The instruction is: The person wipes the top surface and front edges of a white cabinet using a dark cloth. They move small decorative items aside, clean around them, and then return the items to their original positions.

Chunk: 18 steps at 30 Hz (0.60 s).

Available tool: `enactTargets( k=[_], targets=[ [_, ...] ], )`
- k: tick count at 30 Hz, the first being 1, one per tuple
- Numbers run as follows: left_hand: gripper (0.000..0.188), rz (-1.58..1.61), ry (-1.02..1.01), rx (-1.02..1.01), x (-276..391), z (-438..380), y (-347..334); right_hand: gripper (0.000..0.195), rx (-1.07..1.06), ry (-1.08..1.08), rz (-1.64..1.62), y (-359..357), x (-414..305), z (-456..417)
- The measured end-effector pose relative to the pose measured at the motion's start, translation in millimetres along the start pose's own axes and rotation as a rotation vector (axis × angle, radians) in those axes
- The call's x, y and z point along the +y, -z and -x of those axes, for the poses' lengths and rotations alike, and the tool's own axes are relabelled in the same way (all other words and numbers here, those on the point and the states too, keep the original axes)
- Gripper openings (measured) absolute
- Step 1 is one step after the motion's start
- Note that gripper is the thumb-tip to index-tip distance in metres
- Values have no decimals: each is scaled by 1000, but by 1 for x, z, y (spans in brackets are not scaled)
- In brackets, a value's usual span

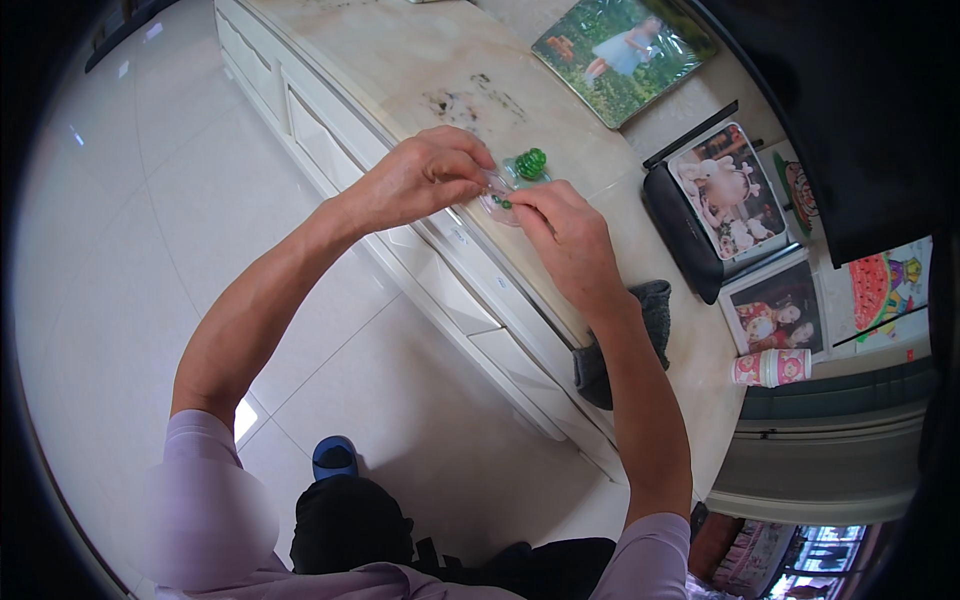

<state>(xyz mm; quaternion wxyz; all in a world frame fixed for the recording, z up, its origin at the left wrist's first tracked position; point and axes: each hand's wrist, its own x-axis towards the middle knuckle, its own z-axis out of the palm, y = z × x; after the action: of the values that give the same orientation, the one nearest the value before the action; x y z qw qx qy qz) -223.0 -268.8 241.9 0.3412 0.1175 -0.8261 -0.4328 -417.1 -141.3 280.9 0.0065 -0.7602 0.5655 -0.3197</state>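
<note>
Above the front edge of a marble-patterned countertop [420,67], my two hands meet at a small clear plastic bag [496,196]. My left hand [424,176] pinches the bag's left side between thumb and fingers. From the right, my right hand [566,236] grips it with thumb and forefinger beside a few small green beads [501,202]. Whether those beads lie inside the bag or are held by the fingertips, I cannot tell. Just beyond, a coiled bunch of shiny green beads [531,163] rests on a clear plastic wrapper [514,174].
A dark grey cloth [654,311] hangs over the counter edge under my right forearm. Along the back stand a large photo print [622,56], a black device [679,232], a framed photo [727,191] and stacked pink paper cups [772,367]. White drawers [442,277] front the counter.
</note>
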Motion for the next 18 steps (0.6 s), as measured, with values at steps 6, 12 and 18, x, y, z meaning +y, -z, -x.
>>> enactTargets(
  k=[6,12,18],
  targets=[
    [11,-168,-162,3,-6,1,0,13,-5,-8,-1,-1,0,-1],
    [8,60,-23,71,1,-7,-6,11,2,-13,-23,-4,3,-3],
    [11,25,175,-61,14,-19,-1,11,-19,6,-4,-3,5,-3]
  ],
)
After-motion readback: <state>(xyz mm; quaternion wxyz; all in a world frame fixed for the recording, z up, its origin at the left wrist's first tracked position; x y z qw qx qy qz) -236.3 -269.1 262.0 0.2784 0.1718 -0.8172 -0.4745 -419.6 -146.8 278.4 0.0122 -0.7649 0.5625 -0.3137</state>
